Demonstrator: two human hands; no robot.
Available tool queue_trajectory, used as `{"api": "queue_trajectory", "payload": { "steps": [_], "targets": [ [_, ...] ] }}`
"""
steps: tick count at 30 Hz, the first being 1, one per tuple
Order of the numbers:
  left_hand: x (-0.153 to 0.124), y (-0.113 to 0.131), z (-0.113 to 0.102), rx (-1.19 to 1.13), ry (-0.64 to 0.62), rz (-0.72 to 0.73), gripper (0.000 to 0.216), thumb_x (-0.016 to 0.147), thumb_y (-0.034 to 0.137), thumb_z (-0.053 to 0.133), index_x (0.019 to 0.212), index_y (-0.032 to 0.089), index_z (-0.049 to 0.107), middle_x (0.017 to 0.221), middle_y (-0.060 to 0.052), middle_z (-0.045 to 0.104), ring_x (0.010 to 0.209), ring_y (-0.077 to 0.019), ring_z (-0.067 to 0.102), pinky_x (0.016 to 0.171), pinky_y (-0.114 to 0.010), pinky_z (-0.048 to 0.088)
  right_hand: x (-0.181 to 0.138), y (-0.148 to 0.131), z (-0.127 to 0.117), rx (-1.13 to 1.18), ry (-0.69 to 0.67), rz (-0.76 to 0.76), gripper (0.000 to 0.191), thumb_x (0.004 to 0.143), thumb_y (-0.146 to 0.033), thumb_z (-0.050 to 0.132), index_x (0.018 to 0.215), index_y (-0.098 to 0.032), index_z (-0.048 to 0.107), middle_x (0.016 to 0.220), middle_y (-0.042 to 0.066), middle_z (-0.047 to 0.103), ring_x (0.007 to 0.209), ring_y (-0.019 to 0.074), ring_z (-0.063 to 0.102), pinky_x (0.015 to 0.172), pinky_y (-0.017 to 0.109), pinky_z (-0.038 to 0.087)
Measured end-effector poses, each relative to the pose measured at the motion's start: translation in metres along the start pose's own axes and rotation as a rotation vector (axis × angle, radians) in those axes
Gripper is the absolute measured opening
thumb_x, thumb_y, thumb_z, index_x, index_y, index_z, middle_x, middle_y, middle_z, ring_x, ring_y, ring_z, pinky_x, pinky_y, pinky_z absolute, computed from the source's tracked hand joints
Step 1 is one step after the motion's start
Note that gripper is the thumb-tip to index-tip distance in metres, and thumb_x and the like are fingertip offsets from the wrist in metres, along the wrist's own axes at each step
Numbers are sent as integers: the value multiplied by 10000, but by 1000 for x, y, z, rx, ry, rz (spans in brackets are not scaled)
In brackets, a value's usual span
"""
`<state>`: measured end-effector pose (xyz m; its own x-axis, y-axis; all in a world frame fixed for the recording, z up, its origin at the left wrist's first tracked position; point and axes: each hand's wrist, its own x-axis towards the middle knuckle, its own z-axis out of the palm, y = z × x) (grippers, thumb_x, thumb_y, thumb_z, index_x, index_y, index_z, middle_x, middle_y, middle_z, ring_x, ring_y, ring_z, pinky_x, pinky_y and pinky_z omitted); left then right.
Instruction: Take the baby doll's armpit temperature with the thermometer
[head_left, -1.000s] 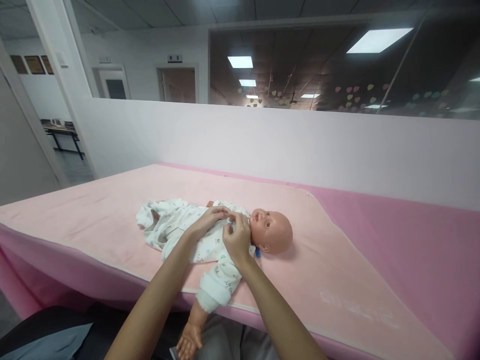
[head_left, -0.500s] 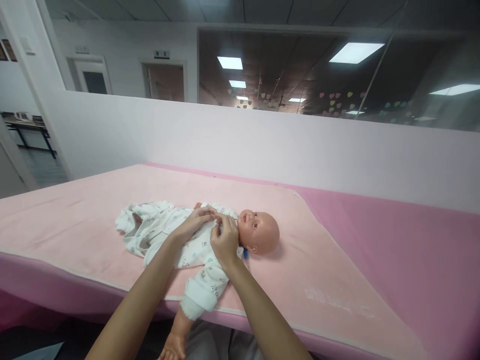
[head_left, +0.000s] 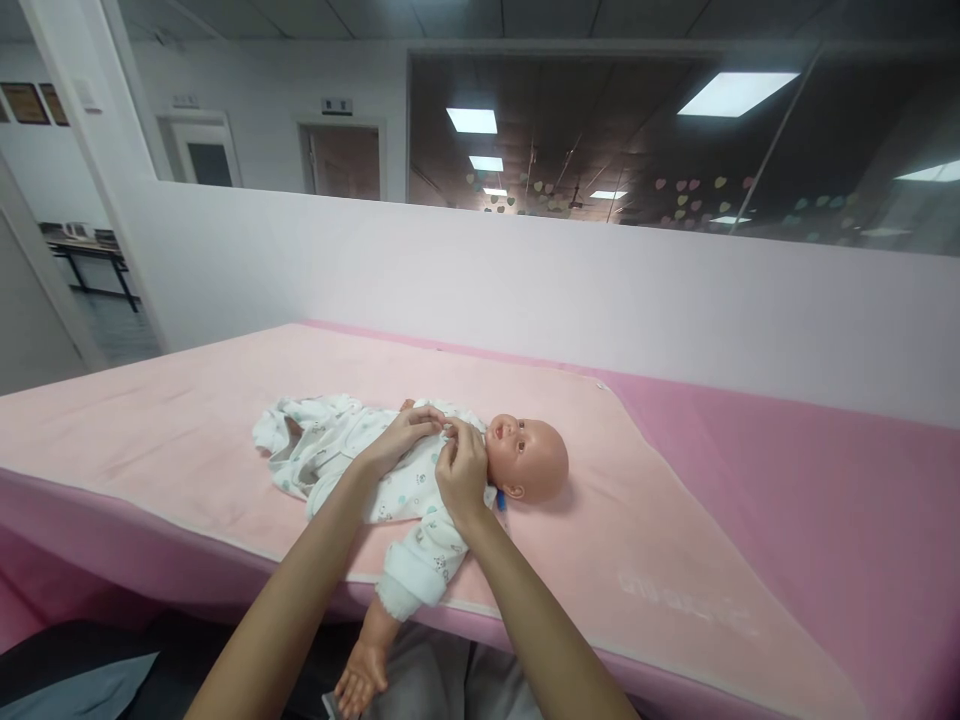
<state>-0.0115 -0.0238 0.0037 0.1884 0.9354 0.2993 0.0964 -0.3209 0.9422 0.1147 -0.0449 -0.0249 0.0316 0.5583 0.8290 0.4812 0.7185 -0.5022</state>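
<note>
A baby doll (head_left: 529, 460) lies on its back on the pink table, head to the right, dressed in a white printed romper (head_left: 341, 455). My left hand (head_left: 401, 437) rests on the doll's chest with its fingers pinched on the romper fabric near the collar. My right hand (head_left: 463, 475) is closed beside it, pinching the same collar area just below the doll's chin. One sleeved doll arm (head_left: 382, 625) hangs over the table's near edge, its bare hand dangling.
A pale pink cloth (head_left: 187, 430) covers most of the darker pink table (head_left: 825, 480). A white partition wall (head_left: 600, 290) with glass above runs behind the table. A doorway and a dark desk show at the far left. My lap is below the near edge.
Both hands stay pinched at the doll's collar with only slight finger movement. The view has swung a little, so the doll sits slightly further right than half a second ago.
</note>
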Motion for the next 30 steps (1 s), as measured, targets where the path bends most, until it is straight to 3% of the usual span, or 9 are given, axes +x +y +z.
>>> {"api": "queue_trajectory", "payload": {
  "steps": [15, 27, 30],
  "targets": [
    [5, -6, -2, -56, -38, -39, 186, 628, 303, 606, 755, 167, 601, 802, -19, 634, 832, -196, 563, 816, -326, 403, 0, 5, 3, 2, -19, 21, 311, 807, -79, 342, 1050, -167, 515, 904, 77, 604, 882, 189, 549, 760, 314, 444],
    [3, -2, -2, -6, -34, 10, 170, 651, 323, 607, 733, 174, 608, 777, -6, 621, 863, -196, 557, 952, -368, 317, 0, 3, 2, -51, -8, -5, 312, 796, -116, 373, 1073, -168, 505, 870, 70, 585, 857, 203, 525, 750, 331, 419],
    [4, 0, 2, 27, -54, 50, 182, 677, 333, 601, 747, 165, 614, 781, -21, 634, 823, -195, 570, 895, -362, 373, -1, 0, -1, -21, 6, -48, 276, 800, -126, 368, 1020, -184, 525, 840, 56, 583, 822, 196, 521, 739, 328, 416]
  ]
}}
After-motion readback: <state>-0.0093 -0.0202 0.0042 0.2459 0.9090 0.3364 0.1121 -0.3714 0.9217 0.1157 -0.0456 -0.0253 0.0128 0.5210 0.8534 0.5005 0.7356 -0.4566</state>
